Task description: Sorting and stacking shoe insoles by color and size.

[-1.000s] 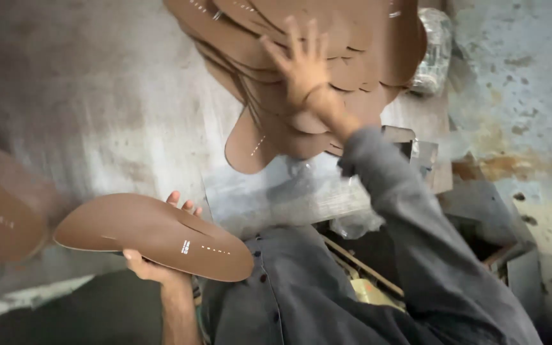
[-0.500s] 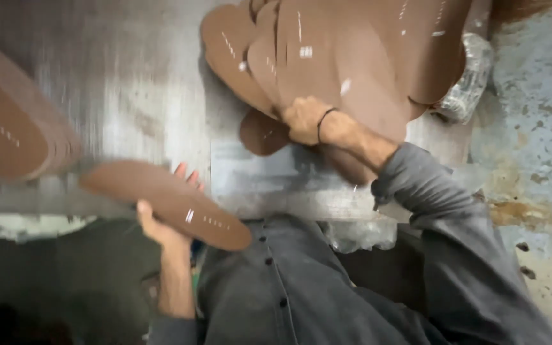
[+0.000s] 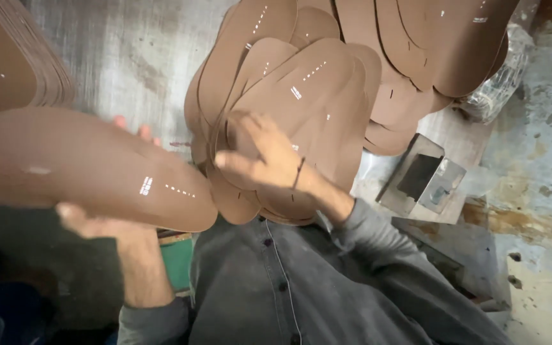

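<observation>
My left hand (image 3: pixel 100 220) grips a brown sole-shaped leather piece (image 3: pixel 84 167) from underneath, fingers showing behind its far edge. My right hand (image 3: pixel 264 158) rests flat on a fanned pile of the same brown cut pieces (image 3: pixel 314 96) on the grey metal table (image 3: pixel 142 57). The fingers press the nearest pieces of the pile close to my chest. Small white marks show on several pieces.
A neat stack of brown pieces (image 3: pixel 14 57) stands at the upper left. A grey metal block with a dark recess (image 3: pixel 424 179) sits right of the pile. A clear plastic wrap bundle (image 3: pixel 499 83) lies at the upper right by a stained wall (image 3: pixel 544 160).
My right hand has come down from the far pile toward my chest, drawing pieces nearer. The left hand has raised its brown piece higher and to the left.
</observation>
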